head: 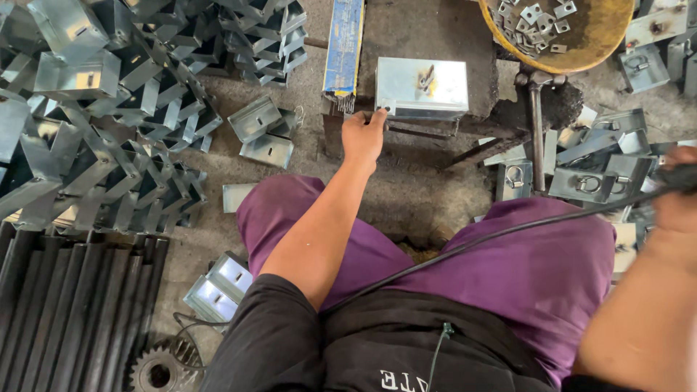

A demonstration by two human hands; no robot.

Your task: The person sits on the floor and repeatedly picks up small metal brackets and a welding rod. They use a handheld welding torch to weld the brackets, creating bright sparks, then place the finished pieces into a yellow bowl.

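Note:
I sit with purple trousers over my knees. My left hand (pixel 363 134) reaches forward and its fingertips pinch the near left corner of a shiny folded metal box (pixel 421 87) that lies on a dark work block (pixel 435 43). A small bracket sits on top of the box. My right hand (pixel 675 192) is at the right edge, closed around a black tool handle whose black cable (pixel 465 247) runs across my lap. The tool's tip is out of view.
A big heap of the same metal boxes (pixel 94 109) fills the left. Finished pieces with brackets (pixel 595 170) lie at right. A yellow bowl of small square plates (pixel 559 29) stands top right. A blue carton (pixel 345 47), dark ribbed bars (pixel 65 305), a gear (pixel 156 370).

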